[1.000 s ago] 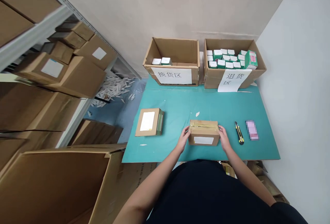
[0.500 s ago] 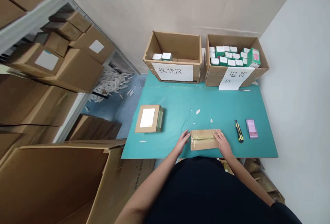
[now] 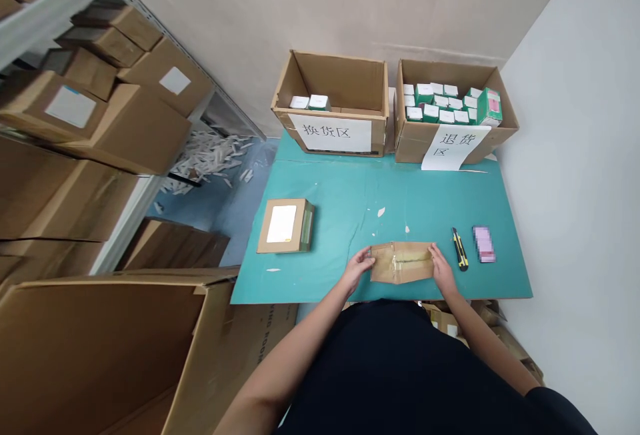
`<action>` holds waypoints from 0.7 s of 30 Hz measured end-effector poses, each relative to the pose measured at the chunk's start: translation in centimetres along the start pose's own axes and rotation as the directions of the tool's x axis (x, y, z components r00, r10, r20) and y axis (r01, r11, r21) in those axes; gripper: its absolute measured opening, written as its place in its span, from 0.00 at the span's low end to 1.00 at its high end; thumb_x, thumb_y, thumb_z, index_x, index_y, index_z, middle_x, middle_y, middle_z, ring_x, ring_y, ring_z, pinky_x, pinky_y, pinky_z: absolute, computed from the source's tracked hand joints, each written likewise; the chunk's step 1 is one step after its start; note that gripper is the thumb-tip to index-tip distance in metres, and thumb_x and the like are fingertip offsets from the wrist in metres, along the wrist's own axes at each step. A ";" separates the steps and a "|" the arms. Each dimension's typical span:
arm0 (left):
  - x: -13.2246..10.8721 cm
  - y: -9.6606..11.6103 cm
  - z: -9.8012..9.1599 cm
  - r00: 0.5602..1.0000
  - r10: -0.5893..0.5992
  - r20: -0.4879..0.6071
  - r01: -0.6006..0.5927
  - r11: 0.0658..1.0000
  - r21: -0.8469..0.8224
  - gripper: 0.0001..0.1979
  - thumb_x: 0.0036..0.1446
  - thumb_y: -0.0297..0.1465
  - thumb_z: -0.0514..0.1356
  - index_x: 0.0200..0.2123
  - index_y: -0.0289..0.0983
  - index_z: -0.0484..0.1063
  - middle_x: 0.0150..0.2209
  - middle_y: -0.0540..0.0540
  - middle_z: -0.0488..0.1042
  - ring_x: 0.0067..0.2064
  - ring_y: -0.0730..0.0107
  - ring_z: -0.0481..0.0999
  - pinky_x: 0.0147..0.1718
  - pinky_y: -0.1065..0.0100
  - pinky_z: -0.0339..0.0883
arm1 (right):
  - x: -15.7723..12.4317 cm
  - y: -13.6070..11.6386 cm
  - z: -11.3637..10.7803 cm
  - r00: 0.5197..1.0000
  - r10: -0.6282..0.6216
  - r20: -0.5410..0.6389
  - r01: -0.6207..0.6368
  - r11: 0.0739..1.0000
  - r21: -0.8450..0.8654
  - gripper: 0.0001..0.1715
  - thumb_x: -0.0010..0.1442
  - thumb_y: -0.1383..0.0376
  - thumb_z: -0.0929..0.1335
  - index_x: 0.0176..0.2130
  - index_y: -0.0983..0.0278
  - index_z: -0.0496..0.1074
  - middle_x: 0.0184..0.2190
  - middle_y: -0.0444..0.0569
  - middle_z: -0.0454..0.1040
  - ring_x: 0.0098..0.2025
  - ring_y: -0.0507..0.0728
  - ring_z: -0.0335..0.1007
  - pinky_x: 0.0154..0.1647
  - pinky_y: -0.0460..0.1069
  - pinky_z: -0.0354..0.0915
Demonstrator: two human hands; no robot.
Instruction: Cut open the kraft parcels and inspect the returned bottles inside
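A taped brown cardboard box (image 3: pixel 405 263) is held between my two hands near the table's front edge. Clear tape runs along its top, and one end face now shows on its left. My left hand (image 3: pixel 358 268) grips the left end, fingers at the upper left corner. At the other end, my right hand (image 3: pixel 442 271) closes on the right side, fingertips at the upper right corner. Just right of that hand lies a yellow and black utility knife (image 3: pixel 460 250), touched by neither hand.
A labelled cardboard box (image 3: pixel 285 226) sits on the green table (image 3: pixel 345 185) at left. A phone-like pink item (image 3: pixel 484 245) lies at right. Two open cartons, left (image 3: pixel 333 135) and right (image 3: pixel 410 148), hold small white-green boxes at the back. A large open carton (image 3: pixel 200 355) stands lower left.
The box has been tilted, bringing its left end face into sight. My left hand has closed onto that end, and my right hand has shifted to the right edge.
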State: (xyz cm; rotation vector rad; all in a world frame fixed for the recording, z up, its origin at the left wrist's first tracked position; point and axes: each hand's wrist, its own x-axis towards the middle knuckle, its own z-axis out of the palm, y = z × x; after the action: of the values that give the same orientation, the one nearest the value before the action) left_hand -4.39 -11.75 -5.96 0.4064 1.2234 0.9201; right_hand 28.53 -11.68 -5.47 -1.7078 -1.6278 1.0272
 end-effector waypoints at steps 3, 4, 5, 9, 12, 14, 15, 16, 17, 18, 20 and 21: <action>-0.1 1.1 0.1 0.987 0.147 -0.058 -0.146 0.989 0.016 0.36 0.43 0.41 0.75 0.56 0.40 0.73 0.53 0.42 0.73 0.47 0.64 0.75 0.50 0.62 0.70 | 1.3 -1.4 1.6 0.995 0.100 -0.026 -0.094 0.980 0.177 0.32 0.66 0.47 0.62 0.63 0.57 0.70 0.70 0.48 0.61 0.72 0.61 0.53 0.73 0.62 0.49; -0.2 1.6 0.1 0.980 0.188 -0.066 -0.187 0.982 0.019 0.36 0.44 0.42 0.74 0.57 0.41 0.73 0.53 0.42 0.73 0.46 0.65 0.76 0.49 0.63 0.70 | 1.8 -2.0 2.3 0.991 0.135 -0.025 -0.125 0.964 0.236 0.35 0.64 0.44 0.63 0.62 0.58 0.71 0.69 0.50 0.62 0.71 0.62 0.54 0.73 0.62 0.49; -0.3 2.2 0.0 0.974 0.218 -0.066 -0.217 0.976 0.023 0.35 0.45 0.42 0.74 0.57 0.41 0.73 0.53 0.42 0.73 0.46 0.66 0.76 0.48 0.63 0.71 | 2.4 -2.8 2.9 0.986 0.168 -0.016 -0.156 0.945 0.286 0.38 0.61 0.41 0.65 0.61 0.58 0.72 0.68 0.51 0.64 0.71 0.63 0.55 0.72 0.63 0.49; -1.0 4.1 0.2 0.971 0.239 -0.002 -0.239 0.971 0.017 0.34 0.47 0.43 0.72 0.57 0.40 0.73 0.55 0.39 0.74 0.49 0.60 0.76 0.46 0.60 0.72 | 3.3 -6.6 3.5 0.976 0.214 -0.031 -0.190 0.920 0.343 0.39 0.60 0.40 0.65 0.60 0.59 0.73 0.64 0.53 0.69 0.68 0.66 0.60 0.71 0.64 0.52; -1.5 4.6 0.9 0.974 0.210 0.082 -0.211 0.977 0.007 0.34 0.49 0.44 0.72 0.58 0.40 0.72 0.56 0.36 0.74 0.53 0.53 0.76 0.47 0.56 0.73 | 2.5 -9.3 2.2 0.992 0.028 -0.125 0.002 0.973 0.231 0.32 0.66 0.47 0.63 0.62 0.59 0.70 0.65 0.53 0.67 0.68 0.64 0.60 0.71 0.63 0.52; -1.6 4.6 1.3 0.973 0.199 0.115 -0.203 0.979 0.024 0.34 0.50 0.45 0.71 0.58 0.39 0.72 0.57 0.35 0.74 0.55 0.50 0.75 0.49 0.54 0.72 | 1.8 -10.3 1.2 0.985 -0.113 -0.128 0.125 0.987 0.096 0.29 0.67 0.52 0.63 0.63 0.57 0.69 0.66 0.51 0.66 0.69 0.64 0.56 0.72 0.63 0.50; -1.6 4.5 1.5 0.973 0.197 0.120 -0.202 0.979 0.036 0.34 0.50 0.45 0.71 0.58 0.39 0.72 0.57 0.35 0.75 0.56 0.50 0.75 0.50 0.53 0.72 | 1.6 -10.4 0.8 0.981 -0.151 -0.119 0.155 0.988 0.028 0.28 0.67 0.53 0.63 0.63 0.56 0.69 0.66 0.51 0.65 0.70 0.64 0.54 0.72 0.64 0.49; -1.5 4.4 1.5 0.974 0.194 0.120 -0.200 0.979 0.046 0.34 0.50 0.45 0.71 0.58 0.39 0.72 0.57 0.35 0.75 0.56 0.49 0.75 0.50 0.52 0.71 | 1.5 -10.3 0.5 0.979 -0.166 -0.115 0.163 0.986 -0.032 0.27 0.67 0.55 0.62 0.63 0.56 0.69 0.66 0.51 0.65 0.71 0.65 0.53 0.72 0.65 0.49; -1.4 4.3 1.4 0.975 0.189 0.117 -0.197 0.979 0.055 0.34 0.50 0.45 0.71 0.59 0.40 0.72 0.57 0.35 0.75 0.56 0.49 0.75 0.51 0.52 0.71 | 1.5 -10.0 0.3 0.979 -0.165 -0.118 0.157 0.985 -0.078 0.27 0.68 0.56 0.61 0.62 0.56 0.70 0.65 0.52 0.65 0.70 0.65 0.53 0.72 0.66 0.49; -1.3 4.1 1.3 0.977 0.183 0.112 -0.191 0.980 0.062 0.34 0.50 0.45 0.71 0.59 0.40 0.72 0.57 0.36 0.75 0.56 0.49 0.75 0.51 0.52 0.71 | 1.6 -9.7 0.1 0.979 -0.157 -0.129 0.144 0.984 -0.106 0.26 0.68 0.57 0.60 0.62 0.57 0.70 0.65 0.53 0.65 0.70 0.65 0.54 0.71 0.66 0.50; -1.1 3.8 0.8 0.981 0.168 0.098 -0.176 0.982 0.071 0.33 0.50 0.45 0.71 0.58 0.40 0.72 0.57 0.36 0.75 0.56 0.50 0.75 0.51 0.52 0.71 | 2.1 -8.8 -0.1 0.979 -0.141 -0.149 0.122 0.984 -0.129 0.27 0.69 0.57 0.59 0.62 0.58 0.70 0.64 0.55 0.65 0.68 0.65 0.57 0.70 0.66 0.53; -0.9 3.6 0.5 0.983 0.160 0.088 -0.167 0.983 0.073 0.33 0.50 0.45 0.71 0.57 0.40 0.73 0.57 0.36 0.75 0.56 0.50 0.76 0.51 0.52 0.71 | 2.5 -8.4 -0.1 0.978 -0.139 -0.154 0.118 0.984 -0.135 0.27 0.69 0.57 0.58 0.61 0.58 0.70 0.64 0.55 0.66 0.67 0.65 0.58 0.70 0.65 0.54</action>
State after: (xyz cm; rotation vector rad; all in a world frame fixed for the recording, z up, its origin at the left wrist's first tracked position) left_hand -5.37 -10.24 -2.63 0.6103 1.1664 0.9866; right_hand 23.84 -8.34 1.16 -1.6928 -1.7014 0.7182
